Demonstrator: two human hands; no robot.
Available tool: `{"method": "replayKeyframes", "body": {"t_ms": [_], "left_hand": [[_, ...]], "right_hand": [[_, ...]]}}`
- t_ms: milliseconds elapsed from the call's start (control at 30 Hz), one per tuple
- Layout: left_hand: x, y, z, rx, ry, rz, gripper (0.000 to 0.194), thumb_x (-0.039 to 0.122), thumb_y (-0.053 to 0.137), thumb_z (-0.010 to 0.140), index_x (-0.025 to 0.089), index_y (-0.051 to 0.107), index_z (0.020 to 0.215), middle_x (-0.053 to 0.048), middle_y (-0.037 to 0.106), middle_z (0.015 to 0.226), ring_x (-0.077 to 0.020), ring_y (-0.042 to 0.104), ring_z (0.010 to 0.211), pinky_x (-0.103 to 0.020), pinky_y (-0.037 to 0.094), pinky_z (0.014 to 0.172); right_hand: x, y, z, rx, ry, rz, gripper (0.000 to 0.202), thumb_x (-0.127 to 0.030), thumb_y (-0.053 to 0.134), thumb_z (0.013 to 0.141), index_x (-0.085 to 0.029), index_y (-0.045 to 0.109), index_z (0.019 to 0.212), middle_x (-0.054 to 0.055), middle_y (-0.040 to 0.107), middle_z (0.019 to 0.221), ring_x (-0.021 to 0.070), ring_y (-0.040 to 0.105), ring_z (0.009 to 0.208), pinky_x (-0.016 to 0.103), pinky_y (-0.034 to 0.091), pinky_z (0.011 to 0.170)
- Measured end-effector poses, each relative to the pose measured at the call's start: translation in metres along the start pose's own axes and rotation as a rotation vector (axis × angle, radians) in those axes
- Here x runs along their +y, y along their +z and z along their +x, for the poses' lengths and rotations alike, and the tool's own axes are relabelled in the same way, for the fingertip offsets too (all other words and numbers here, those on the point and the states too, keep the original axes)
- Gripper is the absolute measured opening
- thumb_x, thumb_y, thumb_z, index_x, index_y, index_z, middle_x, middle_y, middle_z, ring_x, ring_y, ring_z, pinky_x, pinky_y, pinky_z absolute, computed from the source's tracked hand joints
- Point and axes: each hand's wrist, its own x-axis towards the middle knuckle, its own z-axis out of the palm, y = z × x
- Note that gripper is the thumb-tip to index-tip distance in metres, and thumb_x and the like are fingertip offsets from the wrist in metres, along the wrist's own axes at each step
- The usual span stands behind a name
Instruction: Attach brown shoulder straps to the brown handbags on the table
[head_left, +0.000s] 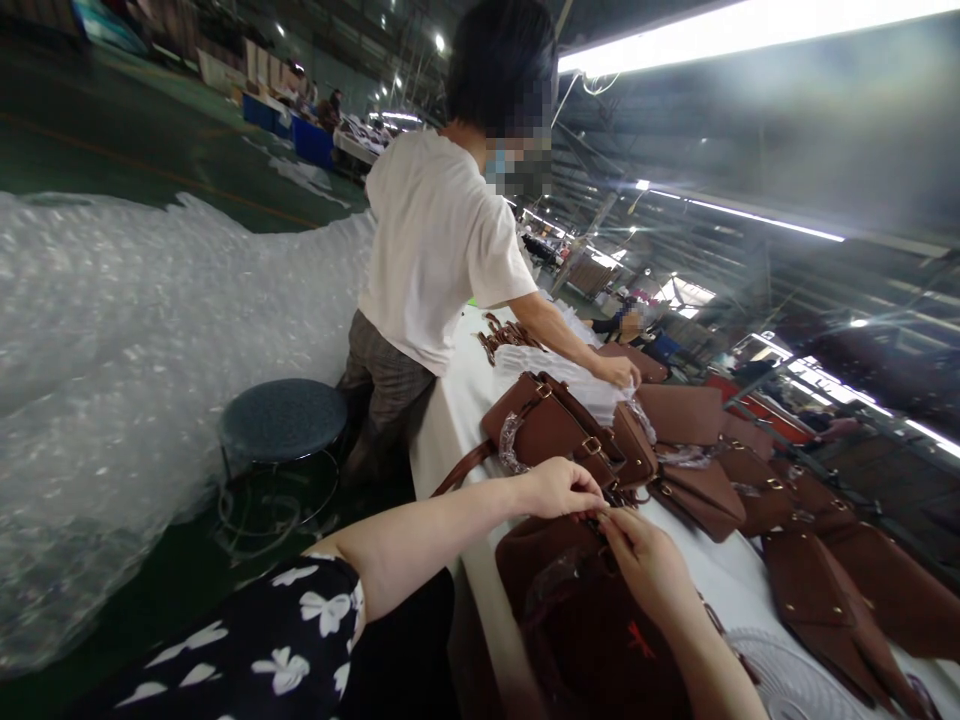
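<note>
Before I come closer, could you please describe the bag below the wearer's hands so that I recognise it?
Find the white table. On it, below the left hand and right hand, is a dark brown bag. Its small red mark sets it apart from neighbouring bags.

Round stool (285,420) beside heaped clear plastic (172,350), bright ceiling light (705,33)

Dark green floor (165,125), round stool (283,420), long bright tube light (750,24) overhead.

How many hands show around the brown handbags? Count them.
3: left hand and right hand, close together at the nearest handbag; a co-worker's hand beyond. Others may be hidden.
</note>
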Motion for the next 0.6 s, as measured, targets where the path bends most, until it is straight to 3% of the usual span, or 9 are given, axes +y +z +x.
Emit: {"method": "replayKeyframes", "body": {"t_ms": [167, 300, 467, 600], "left_hand": [[-0.004, -0.002, 0.001, -0.096, -0.005, -0.133, 0.035, 0.046, 0.08, 0.068, 0.014, 0.072, 0.082, 0.0, 0.066, 0.067, -0.0118, 0.062, 0.063, -0.027, 0.052, 0.067], [-0.011, -0.001, 0.005, -0.088, -0.024, -0.163, 0.044, 0.053, 0.083, 0.062, 0.014, 0.072, 0.079, 0.001, 0.064, 0.064, -0.0118, 0.06, 0.061, -0.029, 0.051, 0.067], [-0.01, -0.005, 0.005, -0.061, 0.016, -0.012, 0.043, 0.055, 0.078, 0.069, 0.014, 0.072, 0.082, 0.001, 0.064, 0.064, -0.0104, 0.057, 0.06, -0.024, 0.045, 0.061], [-0.004, -0.011, 0.002, -0.054, 0.045, 0.139, 0.033, 0.045, 0.073, 0.077, 0.014, 0.073, 0.087, 0.0, 0.067, 0.07, -0.0094, 0.056, 0.062, -0.021, 0.042, 0.062]], "right_hand": [[0.002, 0.0, 0.0, 0.007, -0.003, 0.023, 0.038, -0.047, 0.036, 0.097, -0.025, 0.065, 0.088, 0.005, 0.068, 0.091, 0.0228, 0.063, 0.084, 0.033, 0.043, 0.073], [0.003, 0.001, 0.001, -0.004, 0.001, 0.036, 0.039, -0.049, 0.036, 0.097, -0.024, 0.063, 0.084, 0.007, 0.068, 0.09, 0.0233, 0.063, 0.083, 0.035, 0.044, 0.075], [0.003, 0.001, 0.0, 0.011, 0.007, 0.068, 0.035, -0.046, 0.039, 0.096, -0.026, 0.066, 0.092, 0.005, 0.07, 0.096, 0.0232, 0.063, 0.088, 0.034, 0.044, 0.078], [0.004, 0.001, -0.001, 0.007, 0.003, 0.072, 0.035, -0.047, 0.04, 0.096, -0.028, 0.069, 0.097, 0.005, 0.071, 0.1, 0.0236, 0.064, 0.092, 0.034, 0.046, 0.081]]}}
